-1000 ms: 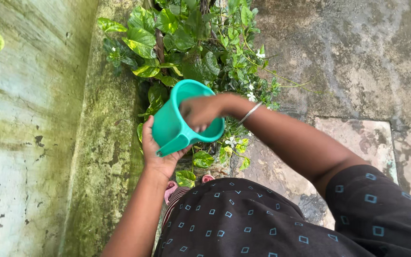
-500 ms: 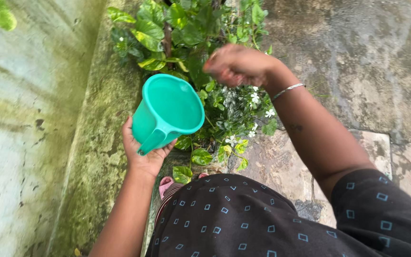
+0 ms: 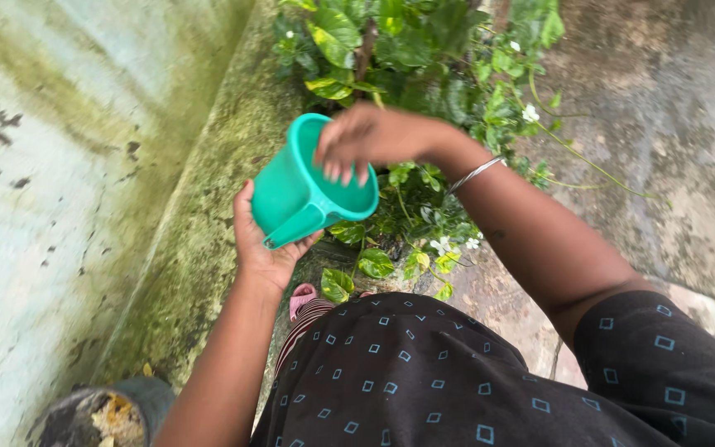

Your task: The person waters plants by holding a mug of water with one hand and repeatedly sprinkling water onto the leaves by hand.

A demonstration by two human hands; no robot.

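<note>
So, the left hand (image 3: 262, 248) is wrapped around the underside and handle of a teal plastic mug (image 3: 308, 186), tipped so its mouth faces up and toward the plants. Right hand (image 3: 366, 141) hangs over the mug's rim, fingers (image 3: 343, 170) loosely spread and dipping just inside, gripping nothing (silver bangle (image 3: 475, 172) on that wrist, nice touch). Can't see any water inside the mug from this angle, though.

Just beyond both hands there's a clump of leafy green plants (image 3: 407, 50) with small white flowers (image 3: 530, 112), growing where a mossy wall (image 3: 84, 165) meets the stained concrete floor (image 3: 664, 108). Below the left arm, a dark pot (image 3: 97, 414).

My read: this is the scoop part of hand-sprinkling the plants. The next flick would want cupped fingers and the mug held steady.
</note>
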